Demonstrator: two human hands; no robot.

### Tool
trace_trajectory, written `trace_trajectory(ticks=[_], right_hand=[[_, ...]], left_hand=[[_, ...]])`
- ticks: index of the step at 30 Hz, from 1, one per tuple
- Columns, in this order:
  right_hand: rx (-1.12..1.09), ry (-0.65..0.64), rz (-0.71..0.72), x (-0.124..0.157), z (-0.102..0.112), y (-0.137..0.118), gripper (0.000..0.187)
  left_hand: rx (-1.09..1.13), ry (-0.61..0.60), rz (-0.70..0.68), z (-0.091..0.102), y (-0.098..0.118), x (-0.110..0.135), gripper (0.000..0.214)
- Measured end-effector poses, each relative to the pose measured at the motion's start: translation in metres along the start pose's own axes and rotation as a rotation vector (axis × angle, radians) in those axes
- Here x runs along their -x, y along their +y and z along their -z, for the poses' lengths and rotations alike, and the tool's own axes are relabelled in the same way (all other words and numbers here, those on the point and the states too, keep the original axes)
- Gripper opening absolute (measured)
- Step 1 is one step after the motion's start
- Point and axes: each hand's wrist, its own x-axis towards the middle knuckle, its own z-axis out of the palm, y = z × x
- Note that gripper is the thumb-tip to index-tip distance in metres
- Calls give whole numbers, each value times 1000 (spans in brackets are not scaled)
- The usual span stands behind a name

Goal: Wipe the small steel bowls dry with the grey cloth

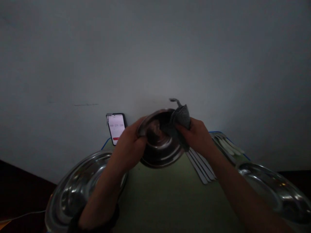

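My left hand is closed on the left rim of a shiny round metal bowl. The bowl is held tilted above the table, its inside partly in shadow. In my right hand is a bunched grey cloth, pressed against the bowl's upper right side. One end of the cloth sticks up over the rim. My right fingertips are partly hidden by the cloth. Slight blur softens the bowl and cloth.
A large metal basin stands at left, another metal basin at right. Several long flat metal pieces and pale-handled utensils lie on the greenish table. A phone showing a timer leans against the wall.
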Motion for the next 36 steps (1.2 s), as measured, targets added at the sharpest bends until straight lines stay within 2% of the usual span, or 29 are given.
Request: trace_trajectory(ticks=[2, 3, 5, 7, 9, 11, 12, 14, 16, 18, 21, 22, 23, 26, 29, 31, 32, 34, 36], right_hand=[[140, -160, 117, 1, 5, 0, 19], [194, -244, 164, 2, 7, 0, 18], [263, -317, 205, 4, 8, -1, 17], [271, -216, 174, 5, 6, -2, 19], [199, -18, 99, 6, 1, -4, 24], [63, 133, 6, 6, -6, -6, 31], [-11, 167, -32, 6, -9, -6, 34], [-122, 138, -76, 6, -13, -5, 35], [-130, 27, -72, 6, -10, -5, 31], [-40, -103, -33, 6, -3, -7, 26], [135, -267, 74, 8, 10, -12, 18], [177, -300, 102, 9, 12, -13, 16], [198, -319, 120, 9, 13, -14, 14], [152, -280, 122, 7, 10, -10, 16], [62, -66, 33, 1, 5, -3, 18], [-20, 86, -32, -3, 4, 2, 24], [-64, 118, -42, -4, 5, 3, 27], [-130, 84, -6, -4, 8, 4, 29], [-127, -33, 51, -2, 12, 4, 27]], left_hand=[[-36, -215, 8, 1, -2, 2, 46], [-59, -283, 10, 0, -3, 2, 47], [-96, -287, 51, -3, -6, 1, 46], [-108, -122, 137, -6, -8, -2, 44], [-87, 87, 180, -6, -10, -5, 44], [-23, 254, 118, -5, -10, -6, 45], [24, 323, 66, -4, -10, -6, 45], [112, 428, -17, -2, -9, -5, 47], [139, 451, -30, 2, -8, -3, 44], [134, 323, 9, 5, -8, -2, 42], [134, -88, 50, 4, -7, -1, 41], [116, -182, 50, 2, -6, -1, 41], [86, -218, 52, -1, -6, -1, 39], [-24, -60, 107, -8, -8, -4, 29], [-35, 54, 168, -9, -14, -7, 27], [30, 64, 128, -8, -17, -8, 29], [54, 97, 90, -8, -18, -8, 30], [27, 203, 24, -7, -18, -8, 36], [-66, 258, 14, -5, -17, -8, 40]])
